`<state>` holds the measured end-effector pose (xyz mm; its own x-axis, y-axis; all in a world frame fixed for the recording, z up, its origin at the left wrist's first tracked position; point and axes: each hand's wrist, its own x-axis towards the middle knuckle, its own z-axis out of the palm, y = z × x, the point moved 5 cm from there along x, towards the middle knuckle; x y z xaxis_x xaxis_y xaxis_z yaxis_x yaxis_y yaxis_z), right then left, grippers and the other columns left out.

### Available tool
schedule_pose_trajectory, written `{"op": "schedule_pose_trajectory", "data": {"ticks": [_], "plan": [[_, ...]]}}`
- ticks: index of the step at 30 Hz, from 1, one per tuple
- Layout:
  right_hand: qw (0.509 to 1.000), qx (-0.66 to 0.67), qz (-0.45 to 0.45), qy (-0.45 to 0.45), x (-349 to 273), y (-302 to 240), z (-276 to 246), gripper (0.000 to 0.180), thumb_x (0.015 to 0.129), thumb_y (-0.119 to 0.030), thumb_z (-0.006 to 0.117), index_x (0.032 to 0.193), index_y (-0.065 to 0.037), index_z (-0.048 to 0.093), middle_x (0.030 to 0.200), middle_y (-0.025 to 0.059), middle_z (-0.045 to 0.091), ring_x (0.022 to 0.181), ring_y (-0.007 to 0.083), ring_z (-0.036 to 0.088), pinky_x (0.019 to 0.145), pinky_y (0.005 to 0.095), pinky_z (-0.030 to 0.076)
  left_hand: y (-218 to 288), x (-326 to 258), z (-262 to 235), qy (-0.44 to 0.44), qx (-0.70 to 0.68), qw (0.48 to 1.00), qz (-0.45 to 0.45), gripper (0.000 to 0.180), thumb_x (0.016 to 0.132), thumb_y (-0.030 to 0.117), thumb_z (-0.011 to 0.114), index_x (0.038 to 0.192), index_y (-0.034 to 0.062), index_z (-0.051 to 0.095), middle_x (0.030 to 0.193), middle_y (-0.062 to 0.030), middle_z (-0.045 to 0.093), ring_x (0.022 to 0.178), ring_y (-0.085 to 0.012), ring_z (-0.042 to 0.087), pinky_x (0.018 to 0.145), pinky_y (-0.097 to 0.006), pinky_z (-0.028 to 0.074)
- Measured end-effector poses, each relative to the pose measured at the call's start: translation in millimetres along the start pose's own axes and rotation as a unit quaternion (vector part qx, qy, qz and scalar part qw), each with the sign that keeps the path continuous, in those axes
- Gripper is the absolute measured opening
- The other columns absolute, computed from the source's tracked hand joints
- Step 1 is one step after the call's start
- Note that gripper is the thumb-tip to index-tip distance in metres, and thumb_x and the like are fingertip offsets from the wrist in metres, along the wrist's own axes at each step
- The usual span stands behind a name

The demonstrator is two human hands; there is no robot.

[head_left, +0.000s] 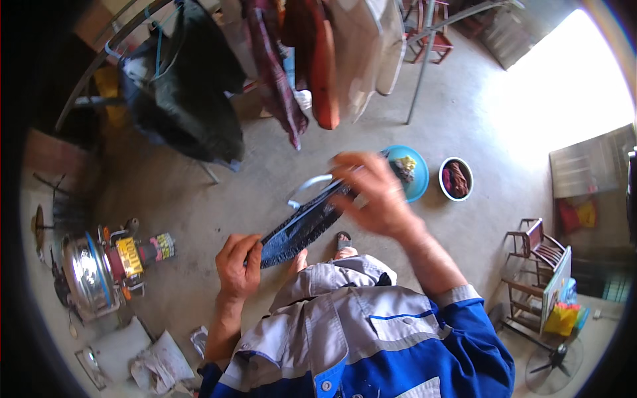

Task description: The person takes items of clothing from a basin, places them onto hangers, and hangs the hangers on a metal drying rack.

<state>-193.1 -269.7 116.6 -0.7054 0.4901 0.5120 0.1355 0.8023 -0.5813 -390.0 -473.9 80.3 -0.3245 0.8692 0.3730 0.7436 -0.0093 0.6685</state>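
Grey concrete floor [186, 232] spreads beneath you, a turquoise basin [422, 182] far right. Your left hand [239, 265] has its fingers pinched on the dark garment's [295, 232] near-left end; a pale hanger hook [317, 180] shows above it. Your right hand [375, 196] blurs at the far-right end, its fingers partly curled, their hold impossible to tell.

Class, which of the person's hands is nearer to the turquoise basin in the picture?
Right. The right hand overlaps the left side of the turquoise basin; the left hand is well away, toward the lower left.
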Motion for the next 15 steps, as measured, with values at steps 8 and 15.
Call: {"op": "schedule_pose_trajectory", "data": {"ticks": [8, 15], "plan": [[0.968, 0.131, 0.211, -0.041, -23, 120, -25, 0.044, 0.092, -0.001, 0.051, 0.136, -0.006, 0.052, 0.126, 0.0127, 0.063, 0.112, 0.0239, 0.063, 0.089, 0.0344, 0.05, 6, 27, -34, 0.014, -0.006, 0.999, 0.049, 0.015, 0.088, 0.001, 0.065, 0.103, 0.0012, 0.068, 0.084, -0.0104, 0.063, 0.067, -0.0238, 0.062, 0.059, -0.032, 0.049], [0.962, 0.006, 0.204, 0.181, -26, 104, -30, 0.025, 0.087, -0.006, 0.069, 0.11, -0.002, 0.061, 0.087, 0.0081, 0.068, 0.085, 0.0167, 0.067, 0.075, 0.0302, 0.052, 5, 31, -52, 0.044, 0.016, 0.999, 0.011, 0.013, 0.09, 0.002, 0.064, 0.102, -0.0007, 0.068, 0.082, -0.0101, 0.063, 0.069, -0.0216, 0.06, 0.063, -0.031, 0.048]]}}
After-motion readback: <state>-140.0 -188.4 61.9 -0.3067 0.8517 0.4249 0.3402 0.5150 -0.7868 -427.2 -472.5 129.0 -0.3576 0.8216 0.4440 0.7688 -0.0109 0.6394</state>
